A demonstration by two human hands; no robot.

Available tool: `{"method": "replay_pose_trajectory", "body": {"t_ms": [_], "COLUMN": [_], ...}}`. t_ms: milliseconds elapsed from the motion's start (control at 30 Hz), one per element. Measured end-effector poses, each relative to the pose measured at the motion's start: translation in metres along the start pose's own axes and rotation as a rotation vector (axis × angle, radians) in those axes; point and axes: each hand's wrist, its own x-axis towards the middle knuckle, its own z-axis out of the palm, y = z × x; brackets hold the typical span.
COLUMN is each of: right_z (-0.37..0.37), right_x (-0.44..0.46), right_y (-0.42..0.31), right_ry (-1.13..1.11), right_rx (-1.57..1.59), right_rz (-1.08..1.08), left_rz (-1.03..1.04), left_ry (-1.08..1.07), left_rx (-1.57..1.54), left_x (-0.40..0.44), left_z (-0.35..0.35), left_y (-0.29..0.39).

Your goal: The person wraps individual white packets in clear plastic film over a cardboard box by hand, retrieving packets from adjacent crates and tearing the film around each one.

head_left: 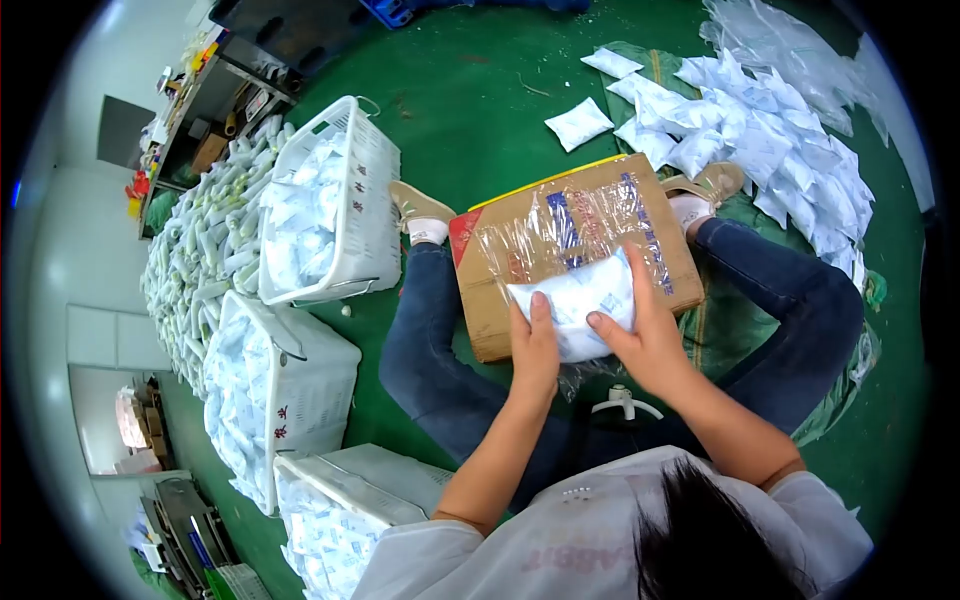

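Note:
A plump white packet [590, 300] with pale blue print is held between both hands, above a cardboard box [490, 325] that has clear plastic film [560, 225] on its top. My left hand [535, 345] grips the packet's left end, thumb on the near face. My right hand [650, 335] wraps round its right end, with the thumb on top and the fingers along the far side. The box rests between my lower legs.
White baskets of packets [375, 190] stand on the left, before a large pile of wrapped green-white items [205, 250]. A heap of white packets [780, 150] lies at the upper right, with one loose packet [579, 124] on the green floor [450, 100].

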Motion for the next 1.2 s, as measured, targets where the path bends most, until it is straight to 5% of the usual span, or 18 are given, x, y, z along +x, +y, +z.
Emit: {"method": "replay_pose_trajectory", "body": {"t_ms": [133,200,267,300,400,467,567,600,700,867,900,933,1000,1067,1133,1200], "right_z": [-0.008,-0.003,0.001,0.002,0.002,-0.006,-0.023,-0.022,-0.034,-0.038,-0.028,-0.023,-0.017,-0.018,-0.011,0.002], "right_x": [0.027,0.029,0.029,0.030,0.023,0.008,0.002,-0.002,-0.001,0.022,0.010,0.021,0.032,0.060,0.092,0.124], "right_y": [0.035,0.036,0.041,0.043,0.043,0.057,0.035,0.030,0.011,0.043,0.024,0.029,0.044,0.037,0.016,0.036], "right_ry": [-0.442,-0.277,-0.088,0.004,0.142,0.010,-0.297,-0.353,-0.507,-0.534,-0.422,-0.446,-0.526,-0.846,-1.006,-0.760], "right_rx": [0.694,0.860,0.907,0.928,0.664,0.390,0.100,0.211,0.234,0.255,0.620,0.675,0.664,0.504,0.378,0.249], "right_rz": [0.311,0.494,0.414,0.369,0.052,-0.111,-0.468,-0.415,-0.413,-0.373,0.106,0.093,0.416,0.674,0.682,0.071], "left_rz": [-0.095,0.009,0.719,0.666,-0.468,-0.770,-0.629,-0.728,-0.920,-0.743,-0.710,-0.671,-0.568,-0.532,-0.481,-0.200], "left_ry": [-0.217,-0.174,0.026,0.008,-0.300,-0.340,-0.455,-0.469,-0.382,-0.407,-0.367,-0.324,-0.555,-0.426,-0.243,-0.181], "left_rx": [0.164,0.288,0.887,0.725,-0.289,-0.776,-1.051,-1.198,-0.885,-0.442,-0.359,-0.281,-0.564,-0.063,0.106,0.188], "left_x": [0.023,0.022,0.010,-0.005,-0.045,-0.044,-0.035,-0.037,-0.039,-0.024,-0.019,-0.015,-0.006,0.016,0.035,0.065], "left_z": [-0.017,-0.013,-0.006,-0.006,-0.003,-0.006,-0.029,-0.039,-0.053,-0.065,-0.057,-0.051,-0.057,-0.071,-0.074,-0.093], "left_y": [0.014,0.021,0.037,0.045,0.028,0.013,0.011,0.009,0.008,0.021,0.031,0.037,0.050,0.044,0.042,0.045]}}
